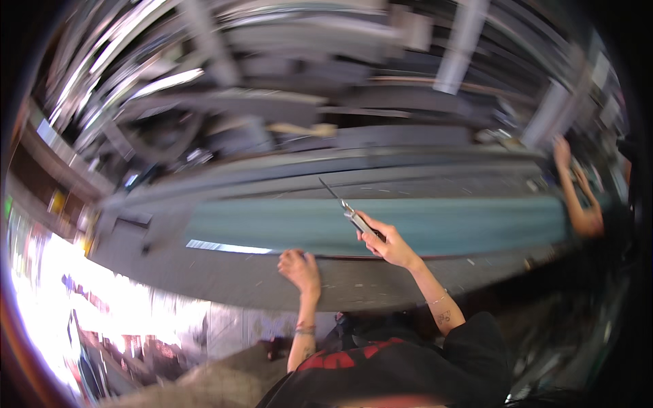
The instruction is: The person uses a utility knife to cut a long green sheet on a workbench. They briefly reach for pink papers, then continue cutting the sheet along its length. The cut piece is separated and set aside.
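A long blue-green sheet (435, 221), smooth like glass, lies flat on a dark grey workbench (224, 275). My right hand (389, 246) is closed round the grey handle of a knife (352, 216). Its slim, pointed blade slants up and left over the sheet. Beside the sheet's near edge is my left hand (300, 270), its fingers curled in. Whether they grip that edge or anything small is lost in the blur.
Behind the bench, racks (292, 102) hold many long, blurred pieces. Two pale posts stand there, one being a right-hand post (462, 47). Another person's arm (575, 197) reaches in at the bench's right end. Bright light falls at the lower left.
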{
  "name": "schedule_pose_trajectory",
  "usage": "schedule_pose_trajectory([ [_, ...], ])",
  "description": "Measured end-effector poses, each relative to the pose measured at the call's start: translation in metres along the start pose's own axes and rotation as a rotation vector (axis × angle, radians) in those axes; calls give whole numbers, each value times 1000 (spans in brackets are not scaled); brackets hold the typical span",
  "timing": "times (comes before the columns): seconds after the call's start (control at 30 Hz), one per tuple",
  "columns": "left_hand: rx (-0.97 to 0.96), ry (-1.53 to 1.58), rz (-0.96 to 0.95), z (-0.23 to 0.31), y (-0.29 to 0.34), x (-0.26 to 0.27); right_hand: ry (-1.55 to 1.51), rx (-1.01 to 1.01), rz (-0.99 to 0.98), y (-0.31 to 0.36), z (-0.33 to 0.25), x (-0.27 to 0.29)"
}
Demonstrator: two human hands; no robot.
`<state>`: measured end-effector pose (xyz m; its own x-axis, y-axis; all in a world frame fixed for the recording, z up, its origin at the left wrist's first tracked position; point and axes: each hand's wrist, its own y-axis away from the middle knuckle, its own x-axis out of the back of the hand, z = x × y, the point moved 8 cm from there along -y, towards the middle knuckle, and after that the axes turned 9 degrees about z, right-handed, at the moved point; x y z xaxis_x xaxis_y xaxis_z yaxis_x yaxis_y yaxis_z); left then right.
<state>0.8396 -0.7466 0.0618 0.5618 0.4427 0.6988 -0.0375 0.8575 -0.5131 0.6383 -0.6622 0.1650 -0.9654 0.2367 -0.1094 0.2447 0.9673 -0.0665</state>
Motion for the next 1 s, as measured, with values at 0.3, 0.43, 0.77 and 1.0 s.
schedule_pose_trajectory([
  [0.3,-979,306,-296,279,158,-78,-163,138,808,282,-18,257],
  [0.43,-1179,423,-398,415,240,-111,-21,138,1001,385,-23,329],
  [0.77,-1291,535,-387,648,386,-161,139,1,1057,504,-19,422],
  [1.0,-1314,414,-515,765,449,-210,302,-1,1055,518,-19,516],
])
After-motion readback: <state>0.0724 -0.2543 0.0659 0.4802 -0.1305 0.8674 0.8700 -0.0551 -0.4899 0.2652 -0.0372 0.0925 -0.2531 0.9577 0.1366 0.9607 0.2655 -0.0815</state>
